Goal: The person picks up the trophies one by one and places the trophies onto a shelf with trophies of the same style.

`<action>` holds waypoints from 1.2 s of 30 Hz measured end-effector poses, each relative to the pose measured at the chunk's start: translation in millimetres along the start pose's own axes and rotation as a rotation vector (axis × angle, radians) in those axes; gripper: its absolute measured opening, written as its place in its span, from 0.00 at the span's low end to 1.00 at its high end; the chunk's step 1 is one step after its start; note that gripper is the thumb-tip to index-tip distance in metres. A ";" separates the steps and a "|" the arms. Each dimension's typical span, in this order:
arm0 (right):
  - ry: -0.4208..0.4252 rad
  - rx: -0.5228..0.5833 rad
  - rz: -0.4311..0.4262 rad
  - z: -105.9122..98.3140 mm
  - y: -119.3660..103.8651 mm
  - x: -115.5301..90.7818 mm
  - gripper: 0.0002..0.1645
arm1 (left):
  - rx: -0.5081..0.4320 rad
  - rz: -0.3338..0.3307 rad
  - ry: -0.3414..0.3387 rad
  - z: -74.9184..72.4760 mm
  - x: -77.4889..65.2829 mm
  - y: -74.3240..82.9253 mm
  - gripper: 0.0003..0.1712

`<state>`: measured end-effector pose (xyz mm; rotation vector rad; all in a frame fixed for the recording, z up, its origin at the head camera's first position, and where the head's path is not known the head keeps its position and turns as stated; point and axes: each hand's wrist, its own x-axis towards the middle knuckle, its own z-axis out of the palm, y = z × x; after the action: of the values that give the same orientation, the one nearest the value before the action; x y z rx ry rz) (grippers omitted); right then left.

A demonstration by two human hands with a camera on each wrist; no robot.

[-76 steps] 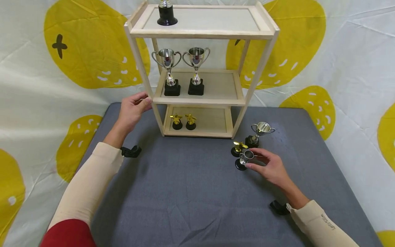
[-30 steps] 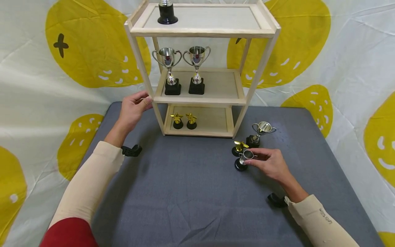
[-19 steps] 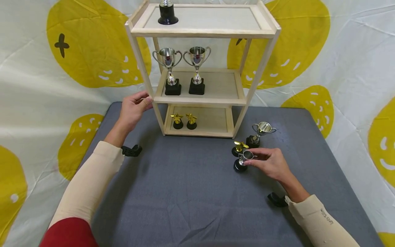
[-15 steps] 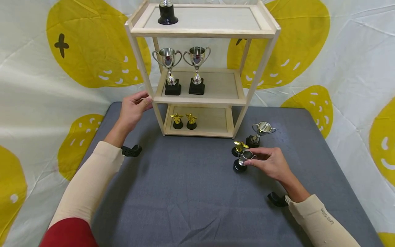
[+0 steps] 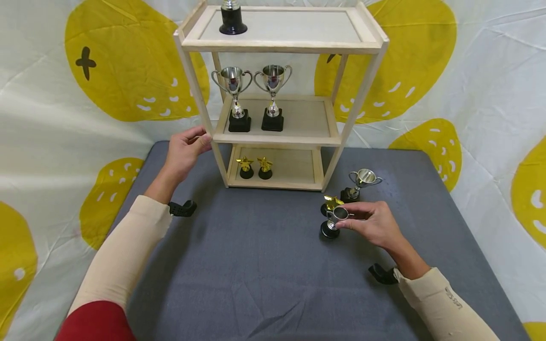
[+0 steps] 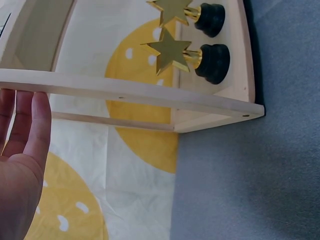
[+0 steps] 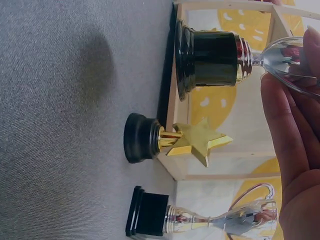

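Note:
My right hand (image 5: 375, 223) pinches a small silver trophy cup (image 5: 331, 222) by its bowl. Its round black base (image 7: 210, 59) is off the table, with a shadow apart from it in the right wrist view. Just behind it stands a gold star trophy (image 7: 197, 142), partly covered by the cup in the head view. A larger silver trophy cup (image 5: 364, 178) on a square black base stands behind that. At the wooden shelf's left post (image 6: 125, 92), my left hand (image 5: 183, 151) touches the wood with fairly straight fingers.
The three-tier shelf (image 5: 277, 140) carries two silver cups (image 5: 273, 90) on its middle tier and two gold star trophies (image 5: 265, 166) at the bottom. A black-based trophy (image 5: 232, 21) stands top left, its upper part out of frame. Grey cloth (image 5: 256, 265) covers the table.
The small trophy cup in my right hand has moved slightly left and towards me, and now covers more of the gold star trophy. My left hand stays at the shelf post.

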<state>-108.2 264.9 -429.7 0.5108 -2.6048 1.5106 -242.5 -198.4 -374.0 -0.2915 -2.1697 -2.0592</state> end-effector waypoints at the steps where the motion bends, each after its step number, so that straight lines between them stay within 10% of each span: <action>1: -0.001 0.001 -0.004 0.0 -0.4 0.2 0.22 | 0.000 -0.002 0.000 0.0 0.2 0.0 0.26; 36: -0.018 0.045 -0.189 -5.8 -31.4 16.0 0.22 | 0.001 -0.045 0.014 0.3 -0.3 0.9 0.26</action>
<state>-113.5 251.7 -396.9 0.7542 -2.4590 1.5126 -242.0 -198.1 -373.3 -0.2301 -2.1885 -2.0776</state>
